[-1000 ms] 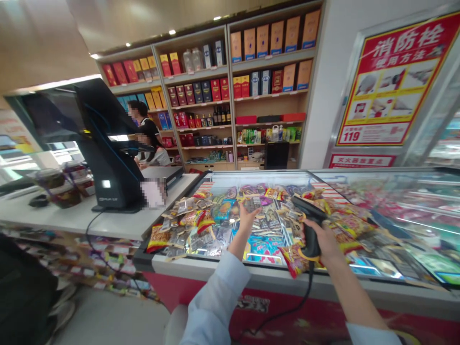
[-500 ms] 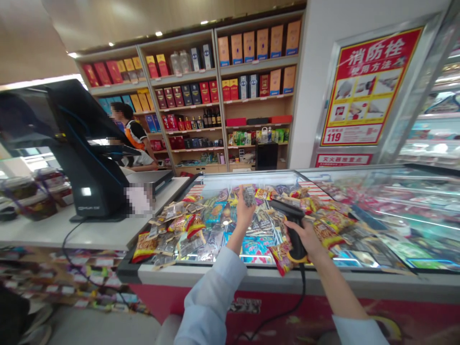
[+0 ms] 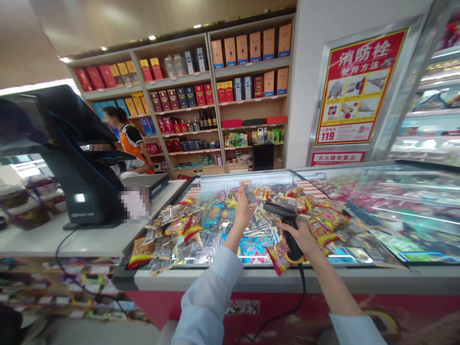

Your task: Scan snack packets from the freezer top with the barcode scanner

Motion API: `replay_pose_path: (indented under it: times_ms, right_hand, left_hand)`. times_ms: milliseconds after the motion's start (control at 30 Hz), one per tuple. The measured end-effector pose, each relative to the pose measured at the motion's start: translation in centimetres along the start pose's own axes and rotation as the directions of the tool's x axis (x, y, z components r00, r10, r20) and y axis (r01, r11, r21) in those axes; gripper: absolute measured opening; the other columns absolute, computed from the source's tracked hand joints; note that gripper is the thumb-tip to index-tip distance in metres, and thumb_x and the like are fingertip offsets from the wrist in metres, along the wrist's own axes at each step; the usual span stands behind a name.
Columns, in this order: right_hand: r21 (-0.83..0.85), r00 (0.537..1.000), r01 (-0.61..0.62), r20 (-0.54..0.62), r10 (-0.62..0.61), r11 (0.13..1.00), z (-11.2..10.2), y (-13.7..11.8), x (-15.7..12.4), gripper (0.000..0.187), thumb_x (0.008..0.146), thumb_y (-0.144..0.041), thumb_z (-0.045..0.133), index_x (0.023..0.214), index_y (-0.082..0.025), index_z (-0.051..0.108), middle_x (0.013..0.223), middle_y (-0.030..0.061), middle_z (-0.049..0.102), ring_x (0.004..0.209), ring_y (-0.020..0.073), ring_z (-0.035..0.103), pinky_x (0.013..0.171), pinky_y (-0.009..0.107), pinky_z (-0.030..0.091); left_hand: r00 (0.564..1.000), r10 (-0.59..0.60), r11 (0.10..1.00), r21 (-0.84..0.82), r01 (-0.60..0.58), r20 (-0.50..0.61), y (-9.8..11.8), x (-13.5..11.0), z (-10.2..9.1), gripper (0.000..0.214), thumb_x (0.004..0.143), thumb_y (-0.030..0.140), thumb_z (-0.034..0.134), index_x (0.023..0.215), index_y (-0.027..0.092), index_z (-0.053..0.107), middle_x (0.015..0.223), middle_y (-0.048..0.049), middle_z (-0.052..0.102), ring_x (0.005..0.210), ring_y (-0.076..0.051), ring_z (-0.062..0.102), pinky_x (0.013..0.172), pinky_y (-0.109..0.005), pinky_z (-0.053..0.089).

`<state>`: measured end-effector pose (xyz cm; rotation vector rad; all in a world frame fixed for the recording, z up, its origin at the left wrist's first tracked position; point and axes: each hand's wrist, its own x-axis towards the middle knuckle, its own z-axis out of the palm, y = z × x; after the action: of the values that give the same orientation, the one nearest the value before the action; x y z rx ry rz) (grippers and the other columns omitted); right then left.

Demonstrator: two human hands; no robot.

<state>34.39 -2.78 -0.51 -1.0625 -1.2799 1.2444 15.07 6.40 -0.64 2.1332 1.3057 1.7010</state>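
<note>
My left hand (image 3: 243, 211) is raised above the glass-topped freezer (image 3: 251, 275) and pinches a small clear snack packet (image 3: 250, 193) upright. My right hand (image 3: 300, 237) grips the handle of a black barcode scanner (image 3: 285, 218), its head pointing left toward the packet, a few centimetres from it. The scanner's black cable (image 3: 287, 311) hangs down the freezer's red front. Several snack packets (image 3: 187, 230) lie spread over the freezer lid beneath both hands.
A black checkout terminal (image 3: 77, 163) stands on the white counter (image 3: 53, 237) to the left. Two people (image 3: 131, 143) are behind the counter. Shelves of boxed goods (image 3: 201, 91) line the back wall. A red fire-hydrant poster (image 3: 355, 91) hangs on the right.
My left hand has lifted the packet higher and nearer the scanner head. The view has shifted, so the freezer and both hands appear further left.
</note>
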Motion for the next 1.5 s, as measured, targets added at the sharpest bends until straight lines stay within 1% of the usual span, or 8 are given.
replay_pose_path:
  times_ms: [300,467,567,700,967,1100,1300,1500]
  right_hand:
    - [0.007,1.000,0.001,-0.014,-0.001,1.000,-0.1,0.3,0.1,0.031,0.069,-0.045,0.068,0.061,-0.019,0.055,0.041,-0.0012,0.054,0.032,0.0133,0.048,0.034,0.025,0.041]
    - [0.122,0.987,0.001,-0.160,0.019,0.993,0.4,-0.5,-0.1,0.029,0.062,-0.042,0.074,0.062,-0.018,0.056,0.044,-0.0007,0.055,0.035,0.0126,0.049,0.033,0.023,0.039]
    - [0.227,0.984,-0.004,-0.174,0.045,0.974,1.3,-1.1,-0.3,0.027,0.061,-0.039,0.075,0.066,-0.018,0.058,0.047,-0.0011,0.056,0.036,0.0122,0.048,0.033,0.024,0.039]
    - [0.259,0.988,-0.011,-0.148,0.051,0.966,3.7,-1.4,-0.4,0.028,0.059,-0.037,0.077,0.066,-0.018,0.059,0.047,-0.0011,0.056,0.035,0.0123,0.048,0.032,0.024,0.038]
    - [0.349,0.991,-0.132,0.053,0.121,0.928,12.3,0.4,-0.2,0.025,0.060,-0.036,0.075,0.065,-0.017,0.060,0.050,-0.0007,0.057,0.037,0.0112,0.049,0.033,0.023,0.040]
    - [0.374,0.977,-0.201,0.143,0.158,0.905,16.3,1.4,-0.5,0.025,0.061,-0.037,0.074,0.068,-0.017,0.061,0.048,-0.0021,0.055,0.036,0.0109,0.048,0.033,0.022,0.039]
    - [0.400,0.963,-0.247,0.205,0.177,0.882,20.9,3.2,-0.5,0.028,0.059,-0.037,0.075,0.071,-0.017,0.061,0.049,-0.0026,0.056,0.035,0.0103,0.048,0.032,0.021,0.039]
    - [0.387,0.948,-0.288,0.247,0.202,0.876,23.6,6.1,-0.5,0.028,0.060,-0.039,0.074,0.063,-0.017,0.057,0.047,-0.0030,0.054,0.033,0.0093,0.046,0.032,0.021,0.039]
  left_hand:
    - [1.000,0.018,1.000,-0.005,-0.018,0.015,0.2,0.0,-0.1,0.097,0.073,0.003,0.059,0.151,0.021,0.004,0.157,-0.0162,0.019,0.147,-0.027,0.014,0.121,-0.046,0.014]
    - [1.000,0.000,1.000,0.011,0.000,0.015,0.1,-0.6,-1.5,0.097,0.073,0.005,0.060,0.151,0.021,0.006,0.156,-0.0155,0.022,0.147,-0.027,0.014,0.120,-0.047,0.014]
    - [0.999,-0.052,0.998,0.046,0.052,0.013,-0.1,-1.1,-4.0,0.097,0.072,0.006,0.062,0.151,0.021,0.008,0.156,-0.0148,0.023,0.147,-0.027,0.015,0.120,-0.046,0.016]
    - [0.985,-0.171,0.982,0.078,0.173,-0.031,-1.4,-2.0,-9.0,0.102,0.068,0.011,0.069,0.151,0.020,0.010,0.153,-0.0171,0.027,0.144,-0.031,0.022,0.117,-0.047,0.023]
    - [0.959,-0.225,0.922,0.281,0.267,-0.175,-5.6,-4.3,-21.0,0.107,0.062,0.032,0.079,0.149,0.016,0.017,0.146,-0.0209,0.038,0.138,-0.034,0.035,0.113,-0.047,0.029]
    - [0.928,-0.298,0.831,0.418,0.366,-0.222,-7.2,-5.1,-25.5,0.102,0.065,0.037,0.077,0.147,0.012,0.023,0.142,-0.0227,0.045,0.132,-0.034,0.043,0.107,-0.045,0.035]
    - [0.917,-0.357,0.596,0.713,0.368,-0.175,-8.7,-7.5,-27.9,0.083,0.071,0.053,0.070,0.139,0.016,0.042,0.128,-0.0178,0.058,0.123,-0.035,0.050,0.103,-0.050,0.036]
    - [0.924,-0.328,0.540,0.763,0.355,-0.198,-9.7,-9.6,-27.8,0.068,0.079,0.063,0.056,0.135,0.024,0.052,0.153,-0.0168,0.033,0.137,-0.037,0.035,0.111,-0.055,0.026]
